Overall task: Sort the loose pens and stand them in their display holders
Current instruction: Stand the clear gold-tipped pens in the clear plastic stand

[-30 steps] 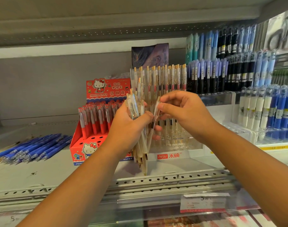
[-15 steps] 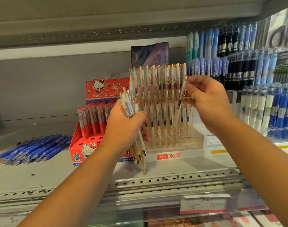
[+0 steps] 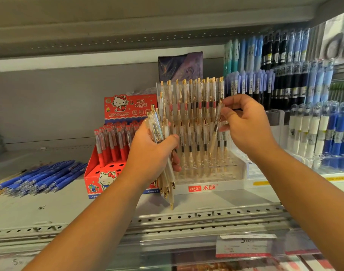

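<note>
My left hand (image 3: 153, 155) grips a bundle of clear pens with gold clips (image 3: 167, 173), tips hanging down past my palm in front of the shelf. My right hand (image 3: 247, 124) pinches a single clear pen (image 3: 216, 130) by its upper part, tilted, its tip down among the front rows of the white tiered display holder (image 3: 212, 187). That holder stands between my hands and carries several rows of upright clear pens (image 3: 192, 98).
A red Hello Kitty box (image 3: 100, 178) of red pens stands left of the holder. Loose blue pens (image 3: 40, 178) lie on the shelf at far left. Racks of blue, black and white pens (image 3: 284, 85) fill the right. The perforated shelf edge (image 3: 186, 218) runs below.
My right hand took one pen from the bundle, carried it right to the holder, then lowered it towards the front rows. My left hand stayed about where it was with the bundle.
</note>
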Available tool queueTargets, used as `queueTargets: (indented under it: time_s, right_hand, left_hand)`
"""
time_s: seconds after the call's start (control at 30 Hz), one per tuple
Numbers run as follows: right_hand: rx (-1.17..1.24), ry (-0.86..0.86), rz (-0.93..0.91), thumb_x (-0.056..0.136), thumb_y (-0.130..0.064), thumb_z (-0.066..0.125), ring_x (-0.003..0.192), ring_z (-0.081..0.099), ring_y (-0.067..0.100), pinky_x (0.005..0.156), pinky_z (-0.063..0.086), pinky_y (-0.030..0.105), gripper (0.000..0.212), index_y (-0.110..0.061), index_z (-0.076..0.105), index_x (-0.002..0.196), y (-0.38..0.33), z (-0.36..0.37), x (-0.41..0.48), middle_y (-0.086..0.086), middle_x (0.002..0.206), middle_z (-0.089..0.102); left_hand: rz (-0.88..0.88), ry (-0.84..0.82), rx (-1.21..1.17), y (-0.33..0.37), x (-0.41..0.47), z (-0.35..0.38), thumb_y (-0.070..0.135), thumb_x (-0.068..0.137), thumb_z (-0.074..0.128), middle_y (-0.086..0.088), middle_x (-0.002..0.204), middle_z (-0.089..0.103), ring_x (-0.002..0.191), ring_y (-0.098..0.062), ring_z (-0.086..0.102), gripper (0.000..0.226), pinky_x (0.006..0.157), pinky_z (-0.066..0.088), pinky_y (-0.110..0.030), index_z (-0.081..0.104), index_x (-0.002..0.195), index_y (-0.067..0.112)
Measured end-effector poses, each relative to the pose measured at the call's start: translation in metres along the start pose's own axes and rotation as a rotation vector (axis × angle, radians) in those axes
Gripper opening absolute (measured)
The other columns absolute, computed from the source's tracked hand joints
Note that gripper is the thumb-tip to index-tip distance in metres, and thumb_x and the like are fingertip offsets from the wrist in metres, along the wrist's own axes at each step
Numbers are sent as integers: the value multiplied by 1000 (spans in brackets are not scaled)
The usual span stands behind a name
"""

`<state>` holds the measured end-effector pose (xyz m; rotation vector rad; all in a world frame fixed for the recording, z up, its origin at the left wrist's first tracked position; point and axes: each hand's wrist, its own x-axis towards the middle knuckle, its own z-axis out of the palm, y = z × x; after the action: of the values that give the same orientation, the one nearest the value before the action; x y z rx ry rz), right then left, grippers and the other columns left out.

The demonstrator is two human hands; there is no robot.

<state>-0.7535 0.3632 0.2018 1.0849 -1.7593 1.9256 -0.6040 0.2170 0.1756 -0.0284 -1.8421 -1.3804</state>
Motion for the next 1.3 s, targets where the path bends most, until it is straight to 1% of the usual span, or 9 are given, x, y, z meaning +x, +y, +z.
queueTargets:
  time_s: [0.1, 0.23, 0.4, 0.6, 0.7, 0.9, 1.03, 1.17, 1.3]
  right_hand:
    - [-21, 15, -6, 99, -6, 54, 83, 62, 16, 55, 56, 21, 16, -21, 57, 102, 1, 0, 0, -3, 92, 61]
    - [-99, 11, -4, 98, -8, 56, 86, 63, 16, 72, 58, 32, 15, -22, 58, 101, 4, 0, 1, -5, 93, 63]
    - [-276, -178, 98, 95, 1, 54, 76, 65, 12, 53, 53, 15, 23, -21, 60, 94, 14, 2, 0, -8, 83, 62]
    - [-400, -167, 96, 93, -3, 58, 80, 68, 16, 55, 45, 20, 20, -22, 61, 95, 17, 1, 0, -8, 86, 65]
    - [-437, -150, 81, 93, -9, 60, 77, 63, 7, 52, 42, 11, 14, -22, 61, 99, 16, 2, -3, -12, 84, 62]
    - [-370, -38, -120, 89, -15, 63, 80, 56, 4, 61, 44, 14, 19, -24, 56, 105, -1, 10, -16, -9, 93, 60]
    - [-179, -265, -257, 88, -10, 66, 84, 59, 4, 73, 50, 16, 16, -21, 65, 99, -17, 21, -27, -9, 92, 63]
    - [-57, -552, -213, 84, -9, 74, 89, 65, 9, 78, 56, 24, 27, -18, 68, 109, -22, 26, -33, -12, 98, 67]
    - [-48, -573, -179, 76, -18, 83, 86, 66, 9, 73, 56, 23, 42, -22, 66, 114, -20, 29, -35, -18, 102, 66]
  left_hand:
    - [9, 5, 1, 0, 0, 0, 7, 91, 62, 5, 74, 65, 45, -27, 61, 29, 45, 55, -38, 58, 90, 35]
    - [15, 2, 4, 1, 0, 0, 7, 91, 62, 6, 71, 65, 45, -25, 61, 34, 44, 55, -38, 60, 86, 40]
    - [14, 8, 25, -1, 1, 0, 14, 85, 63, 6, 69, 62, 49, -26, 61, 31, 47, 55, -39, 61, 84, 45]
    - [17, 14, 107, -4, 2, -2, 25, 80, 63, 13, 75, 65, 61, -24, 62, 27, 59, 58, -49, 60, 86, 51]
    - [44, 33, 82, -3, 3, -1, 24, 80, 63, 16, 77, 66, 64, -12, 66, 23, 57, 57, -33, 61, 87, 45]
    - [45, 31, 55, -5, 5, -2, 28, 79, 67, 15, 77, 65, 75, -26, 64, 22, 64, 56, -55, 62, 89, 47]
    - [28, 1, -60, -4, 2, 1, 18, 83, 72, 4, 75, 69, 56, -23, 66, 25, 48, 56, -39, 62, 100, 33]
    - [10, -18, -113, -3, 1, 0, 11, 89, 71, -5, 89, 75, 72, -31, 73, 30, 49, 57, -40, 58, 115, 19]
    - [-3, -8, -132, -4, 1, 1, 10, 89, 71, -6, 93, 75, 80, -28, 75, 31, 51, 58, -41, 58, 116, 18]
